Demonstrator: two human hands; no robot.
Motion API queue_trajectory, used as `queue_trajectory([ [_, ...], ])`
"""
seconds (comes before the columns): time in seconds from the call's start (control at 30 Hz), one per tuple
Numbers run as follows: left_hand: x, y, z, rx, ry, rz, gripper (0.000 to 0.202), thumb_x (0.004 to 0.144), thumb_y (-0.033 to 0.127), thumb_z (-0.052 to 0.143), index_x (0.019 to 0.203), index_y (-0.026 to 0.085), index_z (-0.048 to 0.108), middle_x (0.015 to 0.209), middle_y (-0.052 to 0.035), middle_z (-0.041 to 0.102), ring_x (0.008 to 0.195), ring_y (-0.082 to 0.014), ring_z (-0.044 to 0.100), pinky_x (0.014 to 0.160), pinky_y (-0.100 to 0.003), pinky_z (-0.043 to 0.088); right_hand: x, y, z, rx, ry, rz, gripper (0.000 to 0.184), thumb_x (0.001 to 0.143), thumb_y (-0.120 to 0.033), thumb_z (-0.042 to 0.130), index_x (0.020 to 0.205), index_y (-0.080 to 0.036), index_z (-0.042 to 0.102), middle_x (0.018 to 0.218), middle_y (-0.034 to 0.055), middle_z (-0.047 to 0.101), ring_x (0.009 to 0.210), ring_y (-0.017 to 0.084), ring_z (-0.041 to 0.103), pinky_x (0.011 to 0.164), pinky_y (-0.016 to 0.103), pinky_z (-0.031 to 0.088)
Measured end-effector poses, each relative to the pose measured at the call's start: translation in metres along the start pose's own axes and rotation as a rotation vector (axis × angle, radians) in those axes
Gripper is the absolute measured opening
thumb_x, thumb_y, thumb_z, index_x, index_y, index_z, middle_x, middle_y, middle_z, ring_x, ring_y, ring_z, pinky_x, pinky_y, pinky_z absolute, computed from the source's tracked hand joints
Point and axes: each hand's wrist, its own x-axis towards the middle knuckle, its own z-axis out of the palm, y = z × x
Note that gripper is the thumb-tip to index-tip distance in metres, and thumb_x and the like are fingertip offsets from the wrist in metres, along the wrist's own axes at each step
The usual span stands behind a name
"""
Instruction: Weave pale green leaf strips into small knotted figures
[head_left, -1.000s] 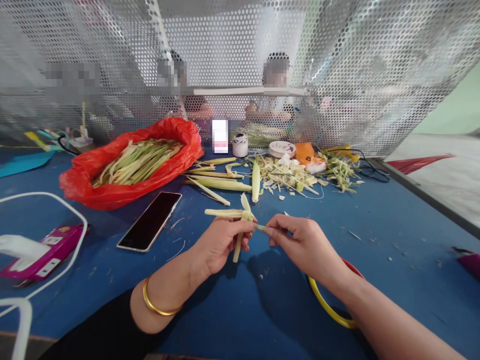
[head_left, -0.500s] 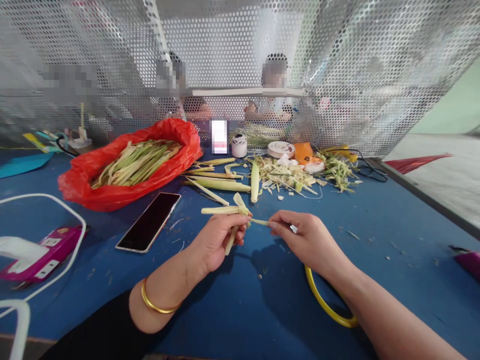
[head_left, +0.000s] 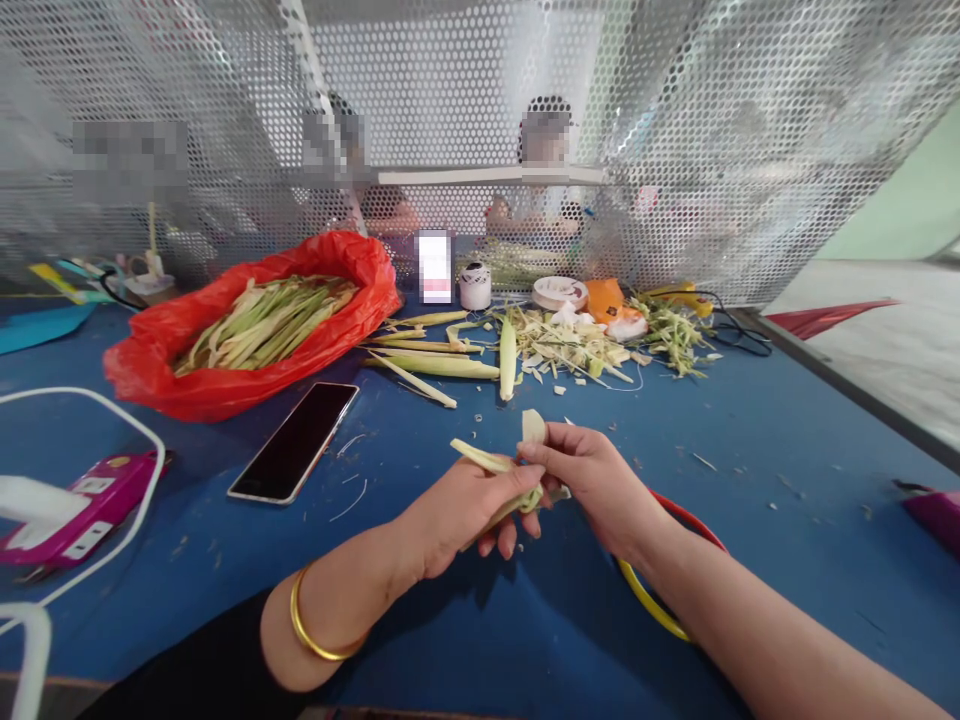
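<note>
My left hand (head_left: pixel 457 510), with a gold bangle on the wrist, is closed around a folded bundle of pale green corn husk strips (head_left: pixel 480 456). One strip sticks out to the upper left, and a looped part shows below the thumb. My right hand (head_left: pixel 596 480) is closed close beside it, thumb and finger pinching a flat, pale husk end (head_left: pixel 533 426) that stands up. Fingers hide much of the bundle where both hands meet. Beyond them lie loose husk strips (head_left: pixel 442 366) and one broad green husk leaf (head_left: pixel 508 360).
A red plastic bag (head_left: pixel 150 370) of husks stands at the left, near a black phone (head_left: pixel 296 445) and a purple power strip (head_left: pixel 97 505). Husk scraps (head_left: pixel 570 345), a thread spool (head_left: pixel 475 287) and a tape roll (head_left: pixel 559 293) lie before the perforated screen (head_left: pixel 450 90). A yellow-and-red ring (head_left: pixel 652 603) lies under my right forearm.
The husk bundle has turned and moved right in my left hand. My right hand has come in against it; the strip formerly stretched between the hands no longer shows that way.
</note>
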Motion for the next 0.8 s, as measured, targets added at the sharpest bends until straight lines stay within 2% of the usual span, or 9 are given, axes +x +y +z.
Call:
queue_trajectory([
  [0.17,-0.001,0.005,0.000,0.005,-0.056,-0.030,0.027,0.083,0.034,0.050,0.077,0.014,0.066,0.064,-0.0032,0.067,0.037,-0.0059,0.045,0.035,-0.018,0.023,0.002,0.001,-0.002,0.049,0.153,-0.083,0.030,0.068,-0.041,0.078,0.065,-0.016,0.061,0.049,-0.0062,0.049,0.041,0.007,0.041,0.042,0.021,0.034],
  [0.33,-0.001,0.006,-0.001,0.027,-0.072,-0.031,0.030,0.082,0.034,0.048,0.073,0.013,0.068,0.061,-0.0042,0.066,0.037,-0.0055,0.040,0.038,-0.020,0.022,0.003,-0.003,0.000,0.103,0.323,-0.160,0.028,0.063,-0.037,0.081,0.064,-0.016,0.064,0.050,-0.0048,0.053,0.045,0.006,0.044,0.045,0.020,0.036],
  [0.4,-0.001,0.005,-0.001,0.015,-0.058,-0.010,0.031,0.082,0.035,0.049,0.075,0.013,0.069,0.061,-0.0040,0.066,0.037,-0.0054,0.039,0.039,-0.020,0.021,0.003,-0.004,0.000,0.104,0.333,-0.158,0.028,0.063,-0.037,0.081,0.064,-0.015,0.063,0.050,-0.0041,0.055,0.045,0.007,0.047,0.047,0.020,0.037],
  [0.57,0.003,-0.002,-0.002,-0.105,-0.015,0.009,0.036,0.082,0.047,0.059,0.094,0.016,0.071,0.059,0.0014,0.060,0.043,-0.0058,0.040,0.043,-0.020,0.024,0.007,-0.001,-0.004,0.050,0.297,-0.148,0.030,0.070,-0.044,0.074,0.068,-0.016,0.063,0.050,-0.0034,0.055,0.045,0.010,0.048,0.048,0.025,0.041],
  [0.67,0.003,-0.004,-0.002,-0.108,0.012,0.017,0.038,0.079,0.049,0.064,0.090,0.014,0.072,0.053,0.0042,0.051,0.044,-0.0058,0.036,0.044,-0.021,0.022,0.008,0.000,-0.008,-0.207,0.446,-0.293,0.027,0.072,-0.038,0.071,0.089,-0.018,0.068,0.074,0.0020,0.065,0.065,0.016,0.059,0.060,0.030,0.047],
  [0.73,0.002,-0.003,-0.001,-0.071,0.009,0.012,0.037,0.077,0.048,0.066,0.086,0.013,0.073,0.051,0.0049,0.047,0.044,-0.0063,0.034,0.044,-0.022,0.020,0.006,-0.002,-0.010,-0.512,0.536,-0.461,0.038,0.075,-0.033,0.070,0.110,-0.020,0.066,0.100,0.0081,0.067,0.087,0.022,0.062,0.073,0.036,0.049],
  [0.8,0.002,-0.003,0.000,-0.047,-0.002,0.013,0.035,0.076,0.047,0.067,0.080,0.013,0.072,0.050,0.0049,0.047,0.046,-0.0069,0.035,0.045,-0.022,0.021,0.001,-0.007,-0.010,-0.790,0.485,-0.618,0.032,0.079,-0.032,0.067,0.110,-0.024,0.069,0.109,0.0090,0.065,0.099,0.025,0.059,0.086,0.042,0.045],
])
